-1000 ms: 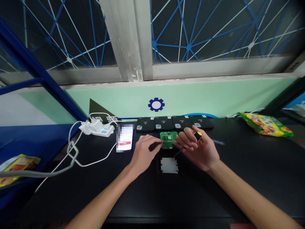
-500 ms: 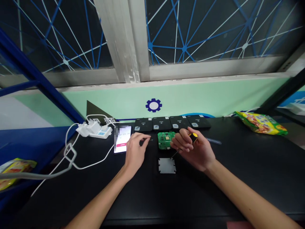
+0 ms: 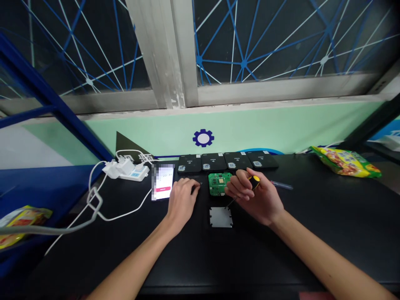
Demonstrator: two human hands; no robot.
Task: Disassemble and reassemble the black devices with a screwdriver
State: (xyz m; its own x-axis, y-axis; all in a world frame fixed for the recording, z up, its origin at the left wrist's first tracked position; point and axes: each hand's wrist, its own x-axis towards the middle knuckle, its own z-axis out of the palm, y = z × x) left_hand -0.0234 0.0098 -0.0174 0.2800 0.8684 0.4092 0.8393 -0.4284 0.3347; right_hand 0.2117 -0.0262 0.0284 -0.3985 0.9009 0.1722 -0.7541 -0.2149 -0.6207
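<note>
My right hand is closed around a screwdriver with a yellow and black handle. Its thin shaft slants down to the upper right corner of a silver metal plate with small black tabs or screws along its sides. A green circuit board lies just behind the plate, partly covered by my right fingers. My left hand rests low over the table, thumb and forefinger drawn together beside tiny screw-like bits. Whether a bit is between those fingertips is too small to tell.
Several flat black boxes stand in a row along the wall. A phone and a white power strip with cables lie to the left. A clear thin tube and a snack bag are on the right.
My left hand has lowered, its fingertips now down at the tiny bits on the table. The screwdriver tip stays at the plate's upper right corner. The view has shifted slightly.
</note>
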